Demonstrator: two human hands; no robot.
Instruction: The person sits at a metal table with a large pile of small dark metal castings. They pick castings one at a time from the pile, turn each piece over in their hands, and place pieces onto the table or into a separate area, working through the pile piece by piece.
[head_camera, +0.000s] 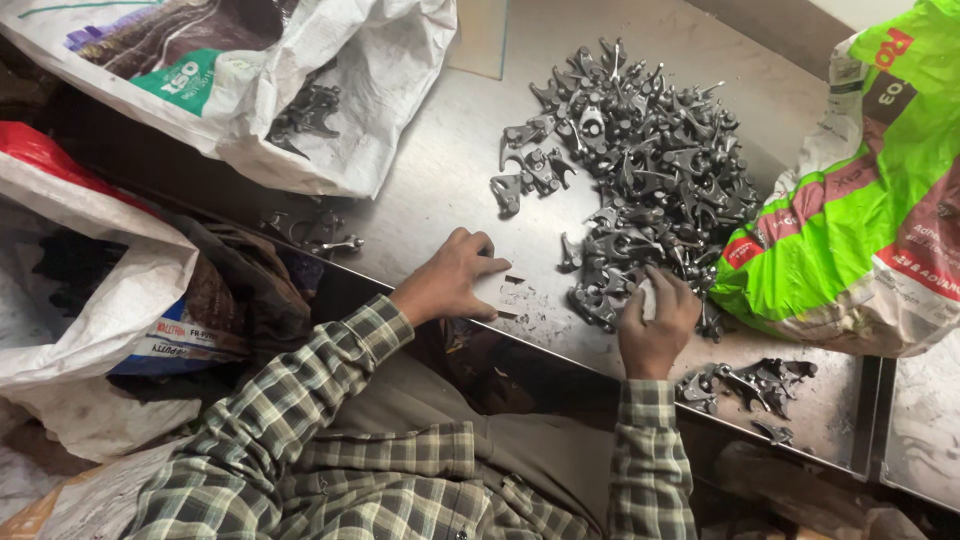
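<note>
A large heap of small dark grey forked metal parts (650, 170) lies on a steel table (440, 170). My right hand (655, 320) rests at the near edge of the heap, fingers curled over some parts and a small white piece; whether it grips one I cannot tell. My left hand (455, 280) lies palm down on the bare table, left of the heap, fingers loosely together, touching no part. Both sleeves are green plaid.
A white sack (300, 110) with several parts inside lies at the back left. A green and white sack (870, 200) stands at the right. Small groups of parts lie near the front right corner (750, 385) and left edge (320, 235). More bags (90, 290) sit at the left.
</note>
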